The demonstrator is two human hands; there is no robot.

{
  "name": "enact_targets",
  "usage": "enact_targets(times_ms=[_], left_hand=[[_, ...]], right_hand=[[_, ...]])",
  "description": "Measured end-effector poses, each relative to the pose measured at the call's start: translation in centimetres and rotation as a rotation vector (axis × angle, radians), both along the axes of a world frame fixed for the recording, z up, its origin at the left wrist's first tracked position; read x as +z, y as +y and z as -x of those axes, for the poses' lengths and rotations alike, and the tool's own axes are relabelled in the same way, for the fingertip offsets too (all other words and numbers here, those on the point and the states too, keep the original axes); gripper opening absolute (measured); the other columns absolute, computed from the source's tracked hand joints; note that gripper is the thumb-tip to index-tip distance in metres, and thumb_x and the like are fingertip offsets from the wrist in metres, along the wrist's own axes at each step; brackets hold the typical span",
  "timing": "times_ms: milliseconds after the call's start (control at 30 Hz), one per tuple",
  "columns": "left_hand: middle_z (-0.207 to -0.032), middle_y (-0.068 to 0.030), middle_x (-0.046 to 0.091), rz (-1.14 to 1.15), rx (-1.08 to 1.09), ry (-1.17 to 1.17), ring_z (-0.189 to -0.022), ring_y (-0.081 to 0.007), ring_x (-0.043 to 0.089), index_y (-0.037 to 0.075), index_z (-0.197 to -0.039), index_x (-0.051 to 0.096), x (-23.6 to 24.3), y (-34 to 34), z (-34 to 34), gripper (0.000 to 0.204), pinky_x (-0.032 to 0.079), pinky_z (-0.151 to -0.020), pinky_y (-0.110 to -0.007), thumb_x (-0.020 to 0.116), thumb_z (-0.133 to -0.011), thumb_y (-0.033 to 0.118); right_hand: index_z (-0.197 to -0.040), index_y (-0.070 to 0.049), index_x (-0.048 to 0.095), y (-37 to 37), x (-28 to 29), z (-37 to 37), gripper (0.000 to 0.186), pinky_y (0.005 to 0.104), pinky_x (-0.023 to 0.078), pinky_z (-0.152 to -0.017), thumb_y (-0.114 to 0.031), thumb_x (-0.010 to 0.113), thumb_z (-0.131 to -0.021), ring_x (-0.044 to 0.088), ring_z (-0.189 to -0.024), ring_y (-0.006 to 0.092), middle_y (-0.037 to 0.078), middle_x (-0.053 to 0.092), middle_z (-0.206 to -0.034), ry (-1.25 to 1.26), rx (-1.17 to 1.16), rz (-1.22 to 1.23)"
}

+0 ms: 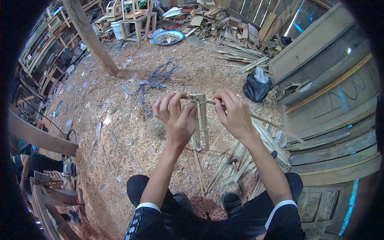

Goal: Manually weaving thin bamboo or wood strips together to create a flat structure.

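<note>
Upright pale split bamboo pieces (204, 124) stand between my hands, with a thin green strand (203, 101) across their upper part. My left hand (176, 118) is at their top left, fingers bent, thumb and a finger closed on the pieces. My right hand (234, 116), just to their right, pinches the end of the green strand. Below and right lies a pile of long thin pale strips (270, 140), with dark-handled tools (233, 162) among them.
Behind are tangled grey strands (154, 84), a blue-rimmed basin (169, 33), a black bag (256, 90) and wood scraps (200, 20). A post (92, 40) stands left. Wooden boards (324, 132) line the right. A co-worker's arm (25, 168) shows at far left.
</note>
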State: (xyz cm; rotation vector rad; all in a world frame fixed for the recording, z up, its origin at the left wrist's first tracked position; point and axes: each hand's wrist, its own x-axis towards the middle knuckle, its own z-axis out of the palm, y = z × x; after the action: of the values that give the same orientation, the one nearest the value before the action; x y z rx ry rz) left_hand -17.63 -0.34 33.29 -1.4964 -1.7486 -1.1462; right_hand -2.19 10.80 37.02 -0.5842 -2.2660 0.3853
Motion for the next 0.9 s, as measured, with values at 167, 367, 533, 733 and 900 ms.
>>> enact_targets(times_ms=[167, 367, 533, 733, 900], left_hand=[[-0.127, -0.0027, 0.061, 0.001, -0.025, -0.008, -0.127, -0.0270, 0.046, 0.013, -0.092, 0.070, 0.4, 0.2, -0.2, 0.013, 0.022, -0.110, -0.051, 0.074, -0.080, 0.009], [-0.132, -0.0091, 0.059, -0.061, -0.085, -0.052, -0.133, -0.0330, 0.044, 0.007, -0.091, 0.068, 2.9, -0.4, -0.9, 0.011, 0.031, -0.110, -0.052, 0.074, -0.081, 0.006], [-0.152, -0.0208, 0.044, -0.071, -0.303, -0.144, -0.147, -0.0404, 0.032, 0.004, -0.093, 0.065, 3.5, 0.2, -1.0, 0.008, 0.026, -0.117, -0.053, 0.072, -0.088, 0.004], [-0.146, -0.0131, 0.053, -0.038, -0.240, -0.127, -0.137, -0.0355, 0.041, 0.005, -0.095, 0.065, 2.5, -0.4, -0.6, 0.014, 0.034, -0.111, -0.048, 0.072, -0.084, 0.000], [-0.133, -0.0084, 0.060, 0.026, -0.229, -0.135, -0.127, -0.0340, 0.045, 0.005, -0.097, 0.064, 1.2, -0.2, -1.1, 0.017, 0.038, -0.104, -0.047, 0.071, -0.083, -0.002]], right_hand=[[-0.098, -0.005, 0.061, -0.2, 0.6, -0.2, 0.008, 0.0398, 0.052, -0.058, -0.012, 0.060, -0.095, 0.066, -0.068, 0.0301, 0.011, 0.064, -0.092, 0.047, -0.004, 0.076], [-0.101, -0.002, 0.061, -0.7, 3.2, -1.2, 0.009, 0.0318, 0.050, -0.057, -0.010, 0.059, -0.098, 0.064, -0.066, 0.0172, 0.008, 0.062, -0.088, 0.085, 0.105, 0.298], [-0.104, -0.001, 0.061, -0.5, 3.7, -2.8, 0.012, 0.0255, 0.048, -0.055, -0.012, 0.057, -0.103, 0.060, -0.065, 0.0081, 0.002, 0.060, -0.087, 0.131, 0.194, 0.637], [-0.106, -0.001, 0.059, -1.0, 2.7, -1.8, 0.011, 0.0267, 0.050, -0.063, -0.010, 0.055, -0.103, 0.061, -0.069, 0.0101, 0.005, 0.060, -0.090, 0.139, 0.225, 0.782], [-0.106, -0.002, 0.057, -1.2, 1.7, -1.2, 0.013, 0.0404, 0.046, -0.072, -0.011, 0.050, -0.102, 0.060, -0.081, 0.0239, 0.014, 0.061, -0.090, 0.131, 0.140, 0.449]])
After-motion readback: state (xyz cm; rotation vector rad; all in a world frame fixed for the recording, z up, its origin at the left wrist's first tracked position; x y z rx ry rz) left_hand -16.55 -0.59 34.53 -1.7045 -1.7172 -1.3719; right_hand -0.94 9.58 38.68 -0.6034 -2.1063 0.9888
